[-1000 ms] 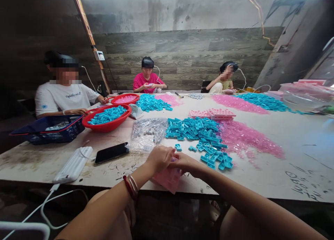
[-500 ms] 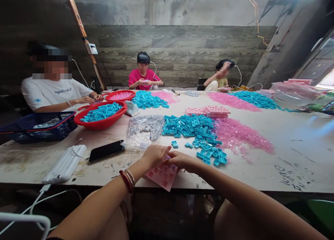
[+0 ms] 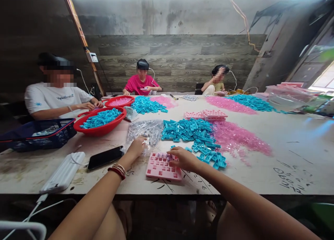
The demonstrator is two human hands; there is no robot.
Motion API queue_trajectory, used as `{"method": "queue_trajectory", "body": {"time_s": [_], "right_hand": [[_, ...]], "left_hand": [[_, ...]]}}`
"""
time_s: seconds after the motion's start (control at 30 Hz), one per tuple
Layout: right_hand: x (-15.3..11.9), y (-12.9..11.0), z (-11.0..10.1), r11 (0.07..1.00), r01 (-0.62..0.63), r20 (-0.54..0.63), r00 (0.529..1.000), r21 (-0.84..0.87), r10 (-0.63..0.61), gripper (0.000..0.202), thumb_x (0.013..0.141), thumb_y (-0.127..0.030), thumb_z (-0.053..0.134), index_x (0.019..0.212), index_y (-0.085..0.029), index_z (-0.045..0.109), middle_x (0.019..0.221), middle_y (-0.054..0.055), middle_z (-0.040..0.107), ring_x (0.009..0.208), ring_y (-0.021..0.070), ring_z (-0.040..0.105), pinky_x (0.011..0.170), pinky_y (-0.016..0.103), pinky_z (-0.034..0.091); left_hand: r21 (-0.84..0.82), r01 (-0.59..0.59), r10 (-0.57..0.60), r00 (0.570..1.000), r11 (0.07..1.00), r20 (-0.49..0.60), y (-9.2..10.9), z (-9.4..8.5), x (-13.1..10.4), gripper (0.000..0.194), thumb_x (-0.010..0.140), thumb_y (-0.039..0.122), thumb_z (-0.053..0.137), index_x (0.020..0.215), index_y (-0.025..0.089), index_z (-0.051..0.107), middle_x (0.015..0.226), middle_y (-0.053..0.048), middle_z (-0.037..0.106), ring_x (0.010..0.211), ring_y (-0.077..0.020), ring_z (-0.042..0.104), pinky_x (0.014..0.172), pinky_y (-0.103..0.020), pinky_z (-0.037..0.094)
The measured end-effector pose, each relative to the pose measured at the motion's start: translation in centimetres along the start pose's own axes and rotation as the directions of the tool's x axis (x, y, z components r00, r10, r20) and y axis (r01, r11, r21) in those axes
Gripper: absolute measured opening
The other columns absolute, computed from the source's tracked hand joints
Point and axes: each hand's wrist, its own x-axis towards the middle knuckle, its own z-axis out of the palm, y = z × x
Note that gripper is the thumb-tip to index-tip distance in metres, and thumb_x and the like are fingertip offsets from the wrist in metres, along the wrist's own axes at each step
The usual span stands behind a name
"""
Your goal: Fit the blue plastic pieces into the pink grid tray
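Note:
A pink plastic tray [image 3: 164,175] with rows of square openings lies flat on the table before me. Some small clear pieces sit along its far edge. My right hand [image 3: 185,159] rests over the tray's right far corner, fingers apart and reaching across it. To the left, my left hand [image 3: 135,148] reaches onto a clear plastic bag [image 3: 152,128] of small silvery parts, fingers stretched out; whether a part is between the fingertips is too small to tell. Behind the tray lies a heap of blue plastic pieces [image 3: 186,129], a few scattered near my right hand.
A pile of pink clear pieces [image 3: 237,139] and stacked pink trays [image 3: 215,114] lie beyond. Leftward are a phone [image 3: 104,158], a white power bank [image 3: 65,172], a red basin [image 3: 104,128] and a blue basket [image 3: 49,135]. Several people sit around the table.
The pink tray, tilted between both hands before, now lies flat on the table. My left hand has let go and moved left to the bag; my right hand stays at the tray.

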Motion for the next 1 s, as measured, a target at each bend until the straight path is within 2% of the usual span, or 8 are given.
{"method": "queue_trajectory", "body": {"time_s": [0.1, 0.2, 0.27, 0.37, 0.43, 0.47, 0.77, 1.0], "right_hand": [[-0.2, 1.2, -1.2, 0.998, -0.066, -0.104, 0.992, 0.005, 0.066, 0.036, 0.077, -0.037, 0.059, 0.110, -0.022, 0.061, 0.110, 0.008, 0.061, 0.099, 0.0217, 0.056, 0.080, 0.032, 0.046], [-1.4, 4.0, -3.5, 0.966, -0.257, -0.269, 0.933, -0.033, 0.239, 0.032, 0.080, -0.041, 0.053, 0.103, -0.022, 0.063, 0.106, 0.007, 0.063, 0.097, 0.0216, 0.057, 0.081, 0.033, 0.046], [-2.8, 6.2, -5.1, 0.879, -0.469, -0.368, 0.835, -0.090, 0.408, 0.033, 0.081, -0.041, 0.051, 0.103, -0.020, 0.063, 0.105, 0.009, 0.064, 0.098, 0.0229, 0.057, 0.081, 0.034, 0.046], [-5.0, 8.6, -6.6, 0.590, -0.786, -0.416, 0.607, -0.186, 0.677, 0.034, 0.081, -0.036, 0.048, 0.108, -0.019, 0.060, 0.106, 0.012, 0.062, 0.101, 0.0266, 0.056, 0.079, 0.037, 0.047], [-6.1, 9.6, -7.0, 0.424, -0.872, -0.385, 0.488, -0.243, 0.783, 0.032, 0.080, -0.027, 0.048, 0.109, -0.018, 0.059, 0.108, 0.014, 0.060, 0.102, 0.0281, 0.055, 0.076, 0.038, 0.047], [-6.6, 9.9, -7.1, 0.380, -0.887, -0.368, 0.456, -0.263, 0.810, 0.032, 0.080, -0.023, 0.047, 0.109, -0.018, 0.059, 0.109, 0.014, 0.059, 0.103, 0.0283, 0.054, 0.076, 0.038, 0.048], [-8.5, 12.3, -6.5, 0.290, -0.914, -0.281, 0.368, -0.284, 0.886, 0.043, 0.077, -0.012, 0.047, 0.117, -0.024, 0.055, 0.113, 0.014, 0.058, 0.103, 0.0286, 0.056, 0.074, 0.040, 0.049], [-9.1, 13.4, -6.2, 0.332, -0.910, -0.284, 0.395, -0.246, 0.873, 0.039, 0.075, -0.014, 0.049, 0.112, -0.024, 0.060, 0.112, 0.011, 0.061, 0.102, 0.0267, 0.057, 0.077, 0.037, 0.048]], "left_hand": [[-0.023, -0.099, 0.101, 0.989, 0.995, 0.105, -0.4, 0.6, -0.2, 0.024, 0.073, 0.004, 0.047, 0.089, 0.016, 0.059, 0.101, -0.008, 0.062, 0.099, -0.0184, 0.055, 0.091, -0.029, 0.041], [-0.023, -0.130, 0.132, 0.981, 0.991, 0.145, 0.1, 1.0, -0.3, 0.019, 0.074, 0.006, 0.047, 0.087, 0.016, 0.057, 0.099, -0.009, 0.061, 0.096, -0.0202, 0.055, 0.089, -0.032, 0.041], [-0.004, -0.117, 0.116, 0.982, 0.993, 0.147, 0.4, 1.2, -0.2, 0.017, 0.075, 0.007, 0.047, 0.087, 0.015, 0.056, 0.096, -0.010, 0.059, 0.093, -0.0214, 0.055, 0.086, -0.034, 0.042], [0.031, -0.101, 0.095, 0.984, 0.994, 0.152, 0.6, 1.1, 0.0, 0.012, 0.075, 0.010, 0.048, 0.084, 0.015, 0.055, 0.091, -0.009, 0.058, 0.087, -0.0216, 0.055, 0.080, -0.033, 0.042], [0.048, -0.099, 0.091, 0.983, 0.994, 0.157, 0.5, 0.9, 0.1, 0.010, 0.075, 0.011, 0.047, 0.081, 0.015, 0.054, 0.086, -0.008, 0.058, 0.084, -0.0211, 0.055, 0.077, -0.032, 0.042], [0.058, -0.094, 0.084, 0.984, 0.994, 0.156, 0.5, 0.7, 0.1, 0.010, 0.074, 0.011, 0.046, 0.078, 0.016, 0.054, 0.084, -0.007, 0.058, 0.082, -0.0207, 0.055, 0.076, -0.031, 0.042], [-0.043, -0.073, 0.076, 0.995, 0.996, 0.070, 0.5, -1.5, -0.2, 0.011, 0.071, 0.017, 0.048, 0.077, 0.016, 0.056, 0.076, -0.005, 0.060, 0.071, -0.0180, 0.056, 0.067, -0.028, 0.043], [-0.200, -0.115, 0.130, 0.990, 0.973, 0.061, 3.4, -3.5, -2.0, 0.012, 0.068, 0.016, 0.052, 0.075, 0.016, 0.061, 0.073, -0.001, 0.063, 0.067, -0.0140, 0.057, 0.065, -0.025, 0.045]]}}
